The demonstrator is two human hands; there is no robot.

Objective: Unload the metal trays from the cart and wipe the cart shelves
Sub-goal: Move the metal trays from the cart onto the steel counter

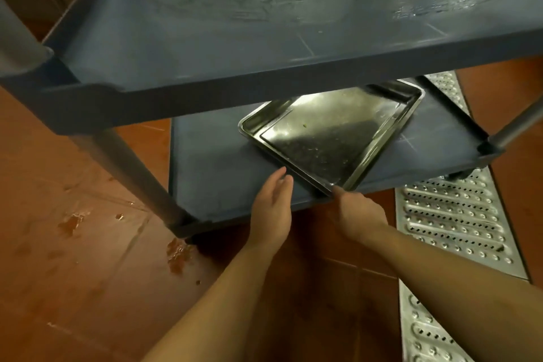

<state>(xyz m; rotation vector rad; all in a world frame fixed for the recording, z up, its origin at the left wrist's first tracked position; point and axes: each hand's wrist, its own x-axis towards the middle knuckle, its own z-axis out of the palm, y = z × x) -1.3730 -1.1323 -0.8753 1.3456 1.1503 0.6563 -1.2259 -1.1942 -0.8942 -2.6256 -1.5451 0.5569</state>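
A shallow metal tray (332, 132) lies askew on the bottom shelf (211, 173) of a dark blue-grey cart, its near corner jutting over the shelf's front edge. My right hand (357, 214) grips that near corner with thumb on the rim. My left hand (274, 209) is open, fingers together, just left of the tray's near edge and touching or almost touching it. The middle shelf (235, 32) above is bare and shows wet streaks at the right.
A grey cart leg (138, 173) stands at the left front and another (517, 123) at the right. The floor is red-brown tile (73, 258) with wet stains. A perforated metal drain grate (452, 220) runs along the right.
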